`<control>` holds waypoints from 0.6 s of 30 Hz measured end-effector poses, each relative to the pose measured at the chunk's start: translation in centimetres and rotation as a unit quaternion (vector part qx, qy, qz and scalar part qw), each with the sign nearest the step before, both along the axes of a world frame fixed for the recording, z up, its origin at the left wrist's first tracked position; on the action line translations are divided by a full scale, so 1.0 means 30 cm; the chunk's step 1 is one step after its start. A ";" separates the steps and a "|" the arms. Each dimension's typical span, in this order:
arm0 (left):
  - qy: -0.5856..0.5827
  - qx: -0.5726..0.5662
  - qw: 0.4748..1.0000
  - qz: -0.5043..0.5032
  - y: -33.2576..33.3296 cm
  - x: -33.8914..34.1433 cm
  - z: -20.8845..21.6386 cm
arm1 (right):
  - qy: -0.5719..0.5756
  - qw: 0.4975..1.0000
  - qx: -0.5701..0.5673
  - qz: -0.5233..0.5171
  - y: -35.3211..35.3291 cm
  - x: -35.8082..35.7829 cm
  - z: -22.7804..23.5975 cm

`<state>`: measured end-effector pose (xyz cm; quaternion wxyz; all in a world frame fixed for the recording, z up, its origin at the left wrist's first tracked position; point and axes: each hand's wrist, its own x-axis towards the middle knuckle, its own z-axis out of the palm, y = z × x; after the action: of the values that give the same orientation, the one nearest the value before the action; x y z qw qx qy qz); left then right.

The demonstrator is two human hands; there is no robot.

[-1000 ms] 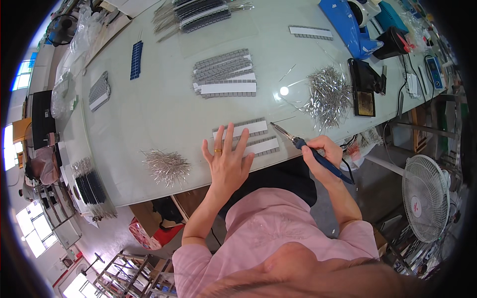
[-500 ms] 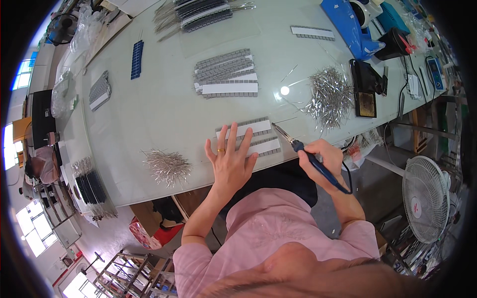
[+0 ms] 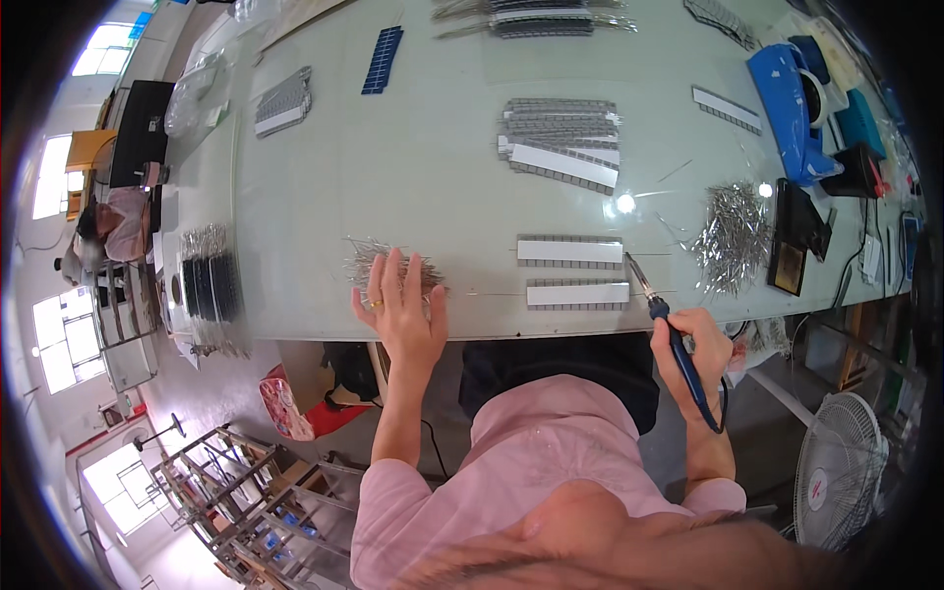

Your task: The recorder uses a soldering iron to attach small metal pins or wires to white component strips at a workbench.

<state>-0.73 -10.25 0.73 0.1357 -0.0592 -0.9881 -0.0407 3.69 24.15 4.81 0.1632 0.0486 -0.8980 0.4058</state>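
Observation:
My right hand point(image 3: 692, 356) is closed round the handle of a soldering iron point(image 3: 680, 344). The iron's tip is at the right end of the farther of two flat strips point(image 3: 570, 252), white with grey segmented edges. The nearer strip point(image 3: 578, 293) lies parallel to it by the table's front edge. Thin wires stick out past the strips' ends. To the left, my left hand point(image 3: 404, 307) rests over a pile of thin silvery wires point(image 3: 361, 258), fingers stretched out and a ring on one. Its palm side and part of the pile are hidden.
A stack of similar strips point(image 3: 560, 133) lies beyond. Another wire pile point(image 3: 733, 239) is at the right, beside a black soldering stand point(image 3: 790, 236) and a blue tape dispenser point(image 3: 787, 108). A dark blue strip point(image 3: 383, 61) lies far left; a fan point(image 3: 836, 472) stands lower right.
My left hand has left the strips and moved left onto the wire pile. The soldering iron remains at the farther strip's right end. The whole view has shifted.

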 end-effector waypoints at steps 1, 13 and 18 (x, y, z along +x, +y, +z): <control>0.011 -0.009 1.000 0.009 -0.018 0.003 -0.005 | -0.006 1.000 0.001 -0.003 -0.001 0.002 0.000; -0.049 0.077 0.993 -0.070 0.100 0.006 -0.032 | -0.041 0.998 -0.008 -0.047 -0.026 0.011 0.010; -0.050 0.083 0.994 -0.058 0.085 0.001 -0.049 | -0.056 0.996 -0.039 -0.062 -0.006 0.017 -0.014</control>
<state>-0.71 -7.71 -0.74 0.0880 -0.1025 -0.9818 -0.1332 4.21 23.96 4.41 0.1396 -0.0367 -0.8906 0.4313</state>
